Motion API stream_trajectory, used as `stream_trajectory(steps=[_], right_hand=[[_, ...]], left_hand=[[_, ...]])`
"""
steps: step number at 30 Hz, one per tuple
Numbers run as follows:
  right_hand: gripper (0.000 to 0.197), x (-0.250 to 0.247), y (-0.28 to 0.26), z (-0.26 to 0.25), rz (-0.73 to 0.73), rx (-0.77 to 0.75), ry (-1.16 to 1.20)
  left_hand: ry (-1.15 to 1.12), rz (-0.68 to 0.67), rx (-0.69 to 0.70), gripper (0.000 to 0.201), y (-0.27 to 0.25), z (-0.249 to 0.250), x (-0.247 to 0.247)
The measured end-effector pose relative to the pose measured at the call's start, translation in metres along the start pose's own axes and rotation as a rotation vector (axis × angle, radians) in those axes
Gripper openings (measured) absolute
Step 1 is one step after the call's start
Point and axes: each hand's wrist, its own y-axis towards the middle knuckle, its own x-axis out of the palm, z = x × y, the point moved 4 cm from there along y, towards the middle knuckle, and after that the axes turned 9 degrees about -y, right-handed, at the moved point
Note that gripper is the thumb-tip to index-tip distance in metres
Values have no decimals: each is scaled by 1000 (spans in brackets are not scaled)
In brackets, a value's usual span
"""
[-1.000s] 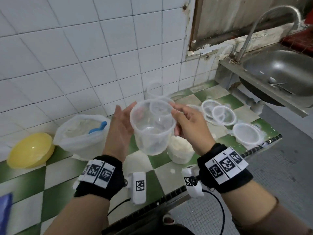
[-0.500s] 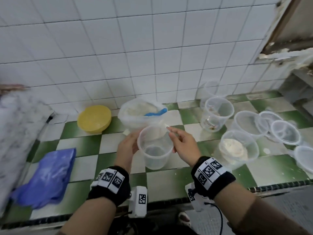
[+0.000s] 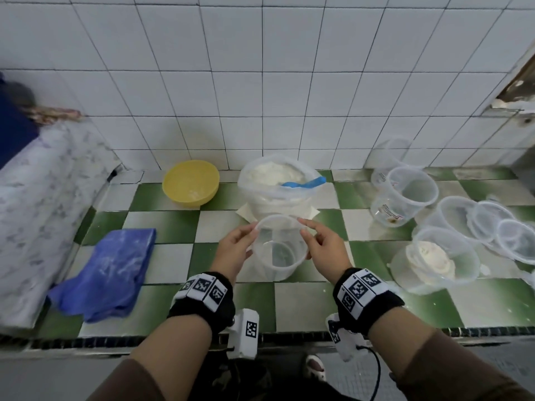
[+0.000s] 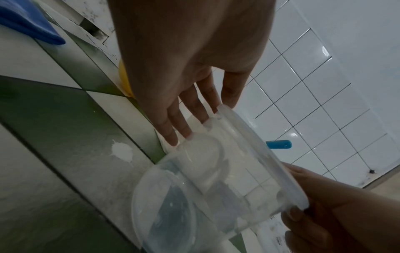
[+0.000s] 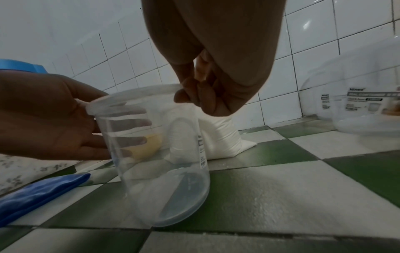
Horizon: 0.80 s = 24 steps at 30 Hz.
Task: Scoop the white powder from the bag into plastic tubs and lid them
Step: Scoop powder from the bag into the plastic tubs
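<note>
Tub (image 3: 276,250) time: I have an empty clear plastic tub between my two hands, low over the green and white desk (image 3: 304,302), right in front of the bag (image 3: 276,186) of white powder. A second ago I held this tub up high, near my face, with the sink in view. Now I have brought it down and turned toward the bag, so the tub is just beside the place where I will fill it. My left hand (image 3: 234,250) has a loose, flat grip, with straight fingers pressing on the tub's side. My right hand (image 3: 324,250) has a closed grip, pinching the tub's rim with thumb and finger. In the right wrist view the tub is tilted, and I cannot tell if its bottom edge touches the desk yet. The blue scoop (image 3: 304,182) sticks out of the powder in the bag, and nobody is holding it. To my right, another tub (image 3: 434,260) has powder in it but no lid, and some lids (image 3: 512,241) and more empty tubs sit near it. I think the next step is to set this tub down flat, then take the scoop. If the tub stays tilted, powder may spill.
</note>
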Motion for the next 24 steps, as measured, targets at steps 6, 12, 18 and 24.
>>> stream_trajectory(steps=[6, 12, 18, 24], right_hand=[[16, -1, 3, 11, 38, 28, -53], [11, -23, 22, 18, 195, 139, -65], [24, -57, 62, -8, 355, 44, -105], [32, -49, 99, -33, 43, -78, -555]], left_hand=[[53, -1, -25, 15, 2, -7, -4], [79, 14, -19, 18, 11, 6, -5], [51, 81, 72, 13, 31, 40, -10], [73, 120, 125, 48, 50, 66, -2]])
